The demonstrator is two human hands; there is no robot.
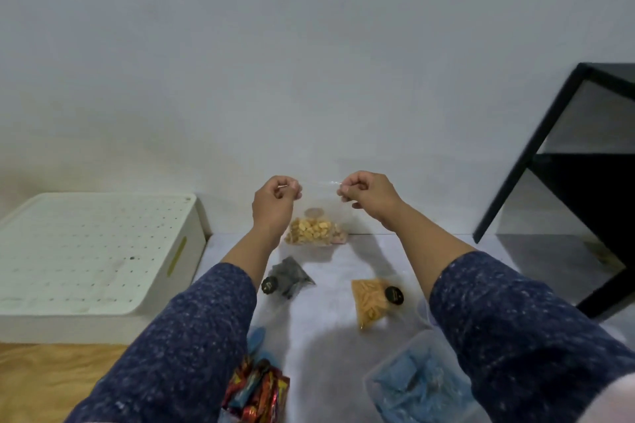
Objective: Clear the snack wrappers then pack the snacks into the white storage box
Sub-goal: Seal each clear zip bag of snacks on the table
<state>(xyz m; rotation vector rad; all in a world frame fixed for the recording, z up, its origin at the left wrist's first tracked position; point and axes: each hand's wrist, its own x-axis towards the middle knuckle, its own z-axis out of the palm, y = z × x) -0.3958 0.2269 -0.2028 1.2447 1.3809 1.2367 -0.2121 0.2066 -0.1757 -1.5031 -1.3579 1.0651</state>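
Up over the pale tabletop (326, 330), we've got a clear bag of yellow snacks (313, 232) pinched by its top corners, left hand (275, 204) and right hand (369, 197) both clenched on the plastic. The white storage box (92, 251) sits lid-on at the left, well apart.

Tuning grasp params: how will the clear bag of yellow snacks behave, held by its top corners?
Likely floppy: the clear bag hangs from the left hand and right hand, snacks slumped at the bottom. Probably bottom-heavy, apt to swing. The thin film may slip in a pinch grip.
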